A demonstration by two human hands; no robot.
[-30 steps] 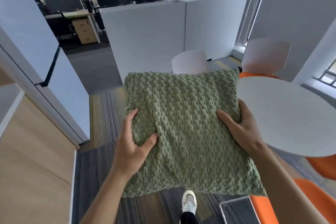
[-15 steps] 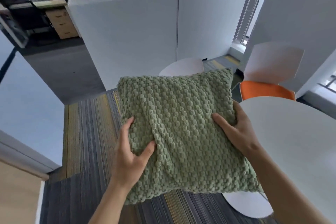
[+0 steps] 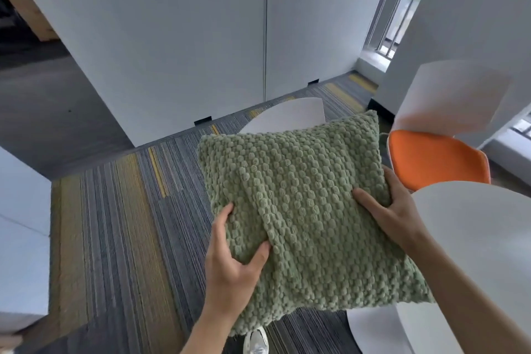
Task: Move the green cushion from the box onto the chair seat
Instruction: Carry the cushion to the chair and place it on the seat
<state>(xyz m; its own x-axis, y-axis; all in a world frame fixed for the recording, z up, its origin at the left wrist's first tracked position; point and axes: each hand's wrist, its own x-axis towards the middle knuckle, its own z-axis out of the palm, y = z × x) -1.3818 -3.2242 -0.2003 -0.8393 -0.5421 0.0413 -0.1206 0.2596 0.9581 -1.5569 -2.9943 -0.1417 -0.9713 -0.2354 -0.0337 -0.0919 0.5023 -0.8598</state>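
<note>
Green cushion [image 3: 304,210] up in the air, held w/ both hands, over the striped carpet [image 3: 120,224]. Not on any seat yet. Bumpy knit, square, tilted a bit, far corner up near the white chair back [image 3: 284,118].

Left hand [image 3: 232,264] clamped on the near left edge: thumb on top, pressed into the knit, making a fold; fingers [image 3: 222,217] curled round the side. Right hand [image 3: 393,213] gripping the right edge: thumb on top, pointing in toward the middle, rest of the fingers tucked behind and mostly hidden. Both arms bare, reaching in from the bottom.

Orange seat [image 3: 436,158] just past the cushion's right corner, w/ a white back [image 3: 451,95], blurry, above it. Cushion's far right corner close to that seat's left edge; can't tell if touching. Second chair partly hidden behind the cushion's top edge, only its white back showing.

Round white tabletop [image 3: 482,233] on the right, its left edge just by the right wrist. White round base [image 3: 370,330] on the carpet below, under the cushion's near right corner.

White shoe [image 3: 255,342] at the bottom, poking out under the cushion's near edge.

Big white wall panels [image 3: 172,46] behind, standing on the floor. Window strip [image 3: 402,3] top right. Grey floor [image 3: 43,112] to the left of the carpet.
</note>
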